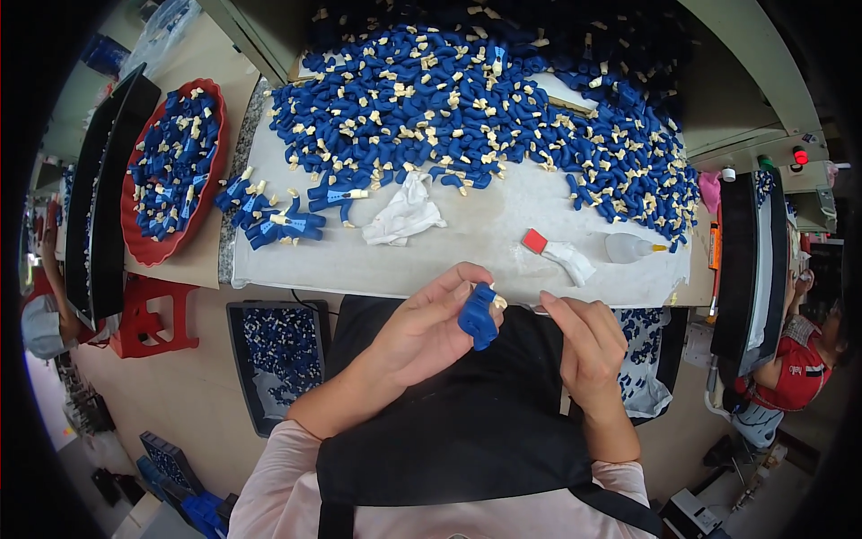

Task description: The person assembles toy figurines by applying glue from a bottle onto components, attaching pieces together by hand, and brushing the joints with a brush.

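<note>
My left hand [429, 328] is closed on a blue toy figure part [480, 316] with a small cream piece at its upper right end. It is held over my lap, just off the table's front edge. To its right, my right hand [588, 341] is pinched, thumb and forefinger together. A thin, pale thing seems to show at its fingertips, too small to name. On the table [485, 242] beyond my hands lie a crumpled white cloth [406, 211], a red square block [535, 240] on a white cloth strip [568, 262] and a clear squeeze bottle [630, 247] with a yellow tip.
A big heap of blue and cream parts [422, 108] covers the table's back. Several blue figure bodies [278, 220] lie at left, near a red basket [130, 211] of parts. Black bins [236, 359] stand below. Other people [795, 373] sit at both sides.
</note>
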Demonstrator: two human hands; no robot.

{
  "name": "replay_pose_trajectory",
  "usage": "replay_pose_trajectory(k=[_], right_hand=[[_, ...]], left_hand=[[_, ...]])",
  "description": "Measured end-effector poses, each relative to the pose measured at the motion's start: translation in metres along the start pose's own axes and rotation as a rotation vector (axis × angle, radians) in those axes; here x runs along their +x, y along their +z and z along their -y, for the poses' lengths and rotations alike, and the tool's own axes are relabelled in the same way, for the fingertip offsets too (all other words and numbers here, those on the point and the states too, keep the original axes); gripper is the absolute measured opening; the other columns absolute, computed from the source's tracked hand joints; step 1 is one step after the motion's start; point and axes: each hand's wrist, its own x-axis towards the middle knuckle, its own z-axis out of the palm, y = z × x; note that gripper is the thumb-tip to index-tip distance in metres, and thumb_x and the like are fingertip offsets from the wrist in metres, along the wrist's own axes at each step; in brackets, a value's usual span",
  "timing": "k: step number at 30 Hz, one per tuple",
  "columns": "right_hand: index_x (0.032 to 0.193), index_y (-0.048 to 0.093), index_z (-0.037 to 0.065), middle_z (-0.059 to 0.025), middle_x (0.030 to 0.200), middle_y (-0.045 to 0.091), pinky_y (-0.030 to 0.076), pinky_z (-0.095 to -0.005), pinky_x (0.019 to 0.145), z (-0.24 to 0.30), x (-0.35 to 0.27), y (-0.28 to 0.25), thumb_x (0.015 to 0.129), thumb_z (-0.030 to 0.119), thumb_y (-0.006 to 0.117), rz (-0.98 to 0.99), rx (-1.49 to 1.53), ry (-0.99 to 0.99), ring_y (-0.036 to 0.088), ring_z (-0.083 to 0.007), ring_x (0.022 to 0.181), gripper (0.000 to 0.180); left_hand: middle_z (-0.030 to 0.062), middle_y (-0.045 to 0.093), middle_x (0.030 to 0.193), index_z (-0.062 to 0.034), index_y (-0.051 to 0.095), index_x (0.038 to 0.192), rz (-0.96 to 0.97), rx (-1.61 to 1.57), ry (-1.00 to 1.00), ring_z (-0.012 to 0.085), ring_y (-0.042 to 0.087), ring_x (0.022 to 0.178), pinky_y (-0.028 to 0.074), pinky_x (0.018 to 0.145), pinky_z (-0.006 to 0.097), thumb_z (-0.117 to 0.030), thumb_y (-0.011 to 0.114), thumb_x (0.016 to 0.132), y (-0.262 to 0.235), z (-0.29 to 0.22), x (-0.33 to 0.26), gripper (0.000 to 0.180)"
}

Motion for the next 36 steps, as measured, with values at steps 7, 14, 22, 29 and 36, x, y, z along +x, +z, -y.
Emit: replay_pose_trajectory(k=[7,14,22,29,36], right_hand=[[0.099,0.060,0.006,-0.0070,0.076,0.056,0.036,-0.0270,0.047,0.005,0.003,0.006,0.062,-0.004,0.051,-0.023,0.062,-0.009,0.048,-0.0182,0.054,0.039],[0.100,0.059,0.006,-0.0073,0.077,0.057,0.037,-0.0277,0.048,0.009,0.005,0.010,0.063,-0.005,0.050,-0.014,0.108,0.014,0.048,-0.0188,0.055,0.040],[0.099,0.059,0.007,-0.0061,0.076,0.056,0.037,-0.0280,0.048,0.008,0.007,0.009,0.062,-0.004,0.051,0.026,0.097,0.027,0.048,-0.0184,0.055,0.039],[0.099,0.060,0.010,-0.0033,0.075,0.055,0.034,-0.0266,0.047,0.003,0.005,0.015,0.061,-0.001,0.053,-0.040,-0.072,-0.048,0.045,-0.0156,0.053,0.040],[0.099,0.061,0.010,-0.0024,0.076,0.055,0.034,-0.0256,0.047,0.004,0.003,0.019,0.061,0.000,0.053,-0.062,-0.059,0.010,0.045,-0.0147,0.054,0.040]], left_hand=[[0.0097,0.052,0.089,-0.0045,0.041,0.107,-0.024,-0.058,-0.060,0.0178,0.051,0.086,0.039,0.077,0.028,-0.017,0.045,0.086,0.001,0.001,0.000,0.025],[0.0108,0.052,0.095,-0.0067,0.042,0.105,-0.107,0.099,-0.023,0.0174,0.050,0.084,0.037,0.074,0.029,-0.020,0.050,0.083,0.000,0.003,-0.001,0.027],[0.0064,0.053,0.089,-0.0058,0.043,0.102,-0.114,0.192,0.022,0.0139,0.050,0.083,0.038,0.075,0.027,-0.018,0.044,0.087,0.002,0.002,0.000,0.020],[0.0069,0.053,0.087,-0.0055,0.042,0.105,-0.164,0.052,-0.004,0.0171,0.050,0.082,0.039,0.074,0.030,-0.018,0.044,0.087,0.006,0.006,-0.002,0.023],[0.0041,0.052,0.097,-0.0048,0.039,0.114,-0.107,0.287,0.065,0.0109,0.049,0.091,0.038,0.080,0.024,-0.014,0.048,0.085,0.013,0.003,-0.004,0.032]])
